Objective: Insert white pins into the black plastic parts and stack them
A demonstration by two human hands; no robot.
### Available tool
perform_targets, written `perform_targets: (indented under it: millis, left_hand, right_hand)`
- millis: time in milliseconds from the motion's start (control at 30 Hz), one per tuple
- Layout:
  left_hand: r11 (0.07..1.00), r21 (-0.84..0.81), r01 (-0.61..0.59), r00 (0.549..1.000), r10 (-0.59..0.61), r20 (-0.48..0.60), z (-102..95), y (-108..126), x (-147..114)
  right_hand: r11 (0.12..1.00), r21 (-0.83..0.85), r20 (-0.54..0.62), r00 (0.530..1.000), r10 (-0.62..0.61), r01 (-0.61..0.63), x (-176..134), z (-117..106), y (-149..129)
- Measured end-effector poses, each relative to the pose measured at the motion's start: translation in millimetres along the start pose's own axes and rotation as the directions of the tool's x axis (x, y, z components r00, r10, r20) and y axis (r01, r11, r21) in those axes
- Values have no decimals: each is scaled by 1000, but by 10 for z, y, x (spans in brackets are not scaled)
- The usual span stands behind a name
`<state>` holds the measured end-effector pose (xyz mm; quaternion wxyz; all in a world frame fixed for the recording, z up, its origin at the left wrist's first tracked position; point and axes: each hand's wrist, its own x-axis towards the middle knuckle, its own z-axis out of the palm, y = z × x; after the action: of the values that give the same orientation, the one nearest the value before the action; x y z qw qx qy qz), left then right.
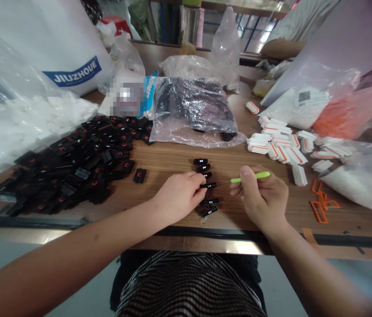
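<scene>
Left hand (181, 197) has a small black plastic block (209, 185) pinched on the brown wood-grain table (169, 155); right hand (267, 198) grips a slim lime-green plastic tool (262, 175) pointed toward it. Looks early to me: just a short column of similar black blocks (201, 161) lined up, versus a huge loose heap of black, red-marked plastic pieces (87, 158). Can't tell which are finished.

"JIUZHOUE" (75, 72) on white bag (62, 37); smaller print (74, 82) beneath seems illegible.
</scene>
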<state>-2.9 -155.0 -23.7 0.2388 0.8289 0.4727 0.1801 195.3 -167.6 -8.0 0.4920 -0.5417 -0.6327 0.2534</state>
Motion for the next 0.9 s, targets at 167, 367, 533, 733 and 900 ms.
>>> perform_targets:
  millis: [167, 367, 533, 733, 900]
  left_hand:
    - [1000, -12, 1, 1000, -1, 3, -15, 16, 1]
    - [1000, -5, 30, 999, -30, 42, -29, 38, -28]
    - [999, -6, 44, 996, -43, 78, -70, 68, -70]
    - [996, -84, 41, 997, -46, -58, -206, 76, -100]
    - [998, -34, 54, 993, -57, -106, -192, 10, 2]
  right_hand:
    - [991, -126, 79, 997, -24, 34, 17, -21, 2]
    - [999, 2, 28, 999, 36, -37, 49, -32, -16]
    - [994, 93, -66, 996, 66, -60, 129, -74, -76]
    - [994, 79, -9, 997, 82, -81, 264, -39, -99]
    - [984, 154, -2, 996, 86, -85, 302, 86, 2]
